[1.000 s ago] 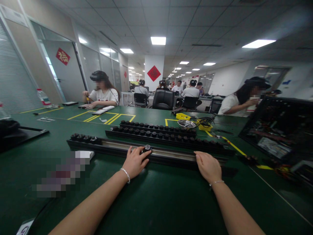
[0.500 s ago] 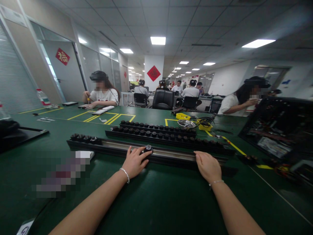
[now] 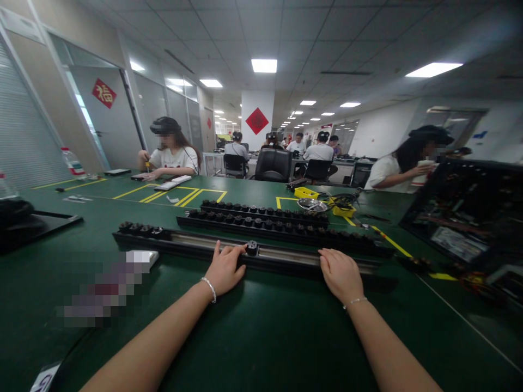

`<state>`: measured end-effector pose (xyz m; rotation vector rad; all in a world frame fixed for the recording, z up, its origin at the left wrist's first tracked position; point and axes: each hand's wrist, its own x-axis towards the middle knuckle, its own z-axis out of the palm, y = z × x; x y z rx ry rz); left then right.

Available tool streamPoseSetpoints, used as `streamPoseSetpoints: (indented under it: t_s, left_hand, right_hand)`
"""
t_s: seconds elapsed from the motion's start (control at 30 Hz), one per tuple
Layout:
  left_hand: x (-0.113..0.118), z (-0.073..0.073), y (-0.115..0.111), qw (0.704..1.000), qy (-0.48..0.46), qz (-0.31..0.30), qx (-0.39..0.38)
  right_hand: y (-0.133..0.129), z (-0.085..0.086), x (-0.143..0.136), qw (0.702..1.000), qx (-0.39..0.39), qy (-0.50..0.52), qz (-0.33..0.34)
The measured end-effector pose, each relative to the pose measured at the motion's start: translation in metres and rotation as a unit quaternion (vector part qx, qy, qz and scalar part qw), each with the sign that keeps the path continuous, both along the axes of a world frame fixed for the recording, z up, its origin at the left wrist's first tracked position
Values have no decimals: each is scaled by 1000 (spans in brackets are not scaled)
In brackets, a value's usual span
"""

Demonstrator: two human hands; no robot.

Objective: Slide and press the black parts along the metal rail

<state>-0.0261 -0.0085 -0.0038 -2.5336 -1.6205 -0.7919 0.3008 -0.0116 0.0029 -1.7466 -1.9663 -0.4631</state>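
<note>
A long black rail (image 3: 192, 252) with a metal channel lies across the green table. Several dark round parts (image 3: 141, 230) sit in its left end, and one round part (image 3: 252, 248) stands near its middle. My left hand (image 3: 224, 271) rests on the rail with fingers apart, a fingertip at the left side of that middle part. Farther right, my right hand (image 3: 341, 275) lies over the near edge of the rail, its fingers close together and bent over the rail. What is under those fingertips is hidden.
Behind are two more rails (image 3: 286, 230) filled with dark parts. Beyond them are a metal dish (image 3: 312, 206) and yellow trays (image 3: 305, 194). A black open case (image 3: 461, 218) stands at right, a blurred-out device (image 3: 106, 288) at left. People sit across the table and farther back.
The middle round part has moved slightly right along the rail and shows more fully beside my left fingertips. My right hand has shifted a little left.
</note>
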Motion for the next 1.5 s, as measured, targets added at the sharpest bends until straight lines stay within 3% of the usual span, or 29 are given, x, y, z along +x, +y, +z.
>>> streamPoseSetpoints:
  t_s: [0.2, 0.33, 0.8, 1.13, 1.5]
  left_hand:
    - [-1, -2, 1, 1000, -3, -6, 1]
    - [-1, -2, 0, 1000, 15, -13, 5]
    - [-1, -3, -1, 999, 45, -7, 22]
    - [-1, -2, -1, 998, 60, -3, 24]
    - [-3, -16, 3, 996, 68, 15, 55]
  right_hand:
    - [1, -1, -34, 995, -20, -8, 96]
    - [1, 0, -63, 992, -35, 12, 125]
    - [11, 15, -174, 981, -105, 153, 49]
    - [15, 16, -180, 979, -97, 180, 17]
    - [15, 17, -181, 982, -89, 168, 13]
